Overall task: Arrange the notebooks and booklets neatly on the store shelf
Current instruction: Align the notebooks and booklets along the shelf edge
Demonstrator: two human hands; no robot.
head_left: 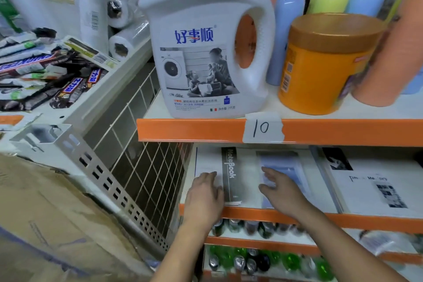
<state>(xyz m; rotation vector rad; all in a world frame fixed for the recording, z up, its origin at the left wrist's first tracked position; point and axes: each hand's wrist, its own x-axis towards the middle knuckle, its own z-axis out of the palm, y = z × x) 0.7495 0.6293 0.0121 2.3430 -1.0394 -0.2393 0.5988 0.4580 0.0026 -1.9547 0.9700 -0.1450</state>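
Note:
A white notebook [245, 167] with a grey "NoteBook" band lies flat at the left end of the middle shelf [251, 214]. My left hand [204, 194] rests flat on its left part, fingers straight. My right hand [280, 188] lies with spread fingers on the pale blue picture at the notebook's right side. To the right lies a white booklet [375, 188] with black-and-white photos and blurred lettering. Whether the blue-pictured cover is a separate booklet I cannot tell.
The upper shelf, tagged "10" [263, 128], carries a white detergent jug [206, 52], an orange tub [320, 64] and coloured bottles. A wire rack side [137, 162] stands left of the shelf. Snack bars [45, 75] lie at the far left. Green bottles [263, 258] fill the lower shelf.

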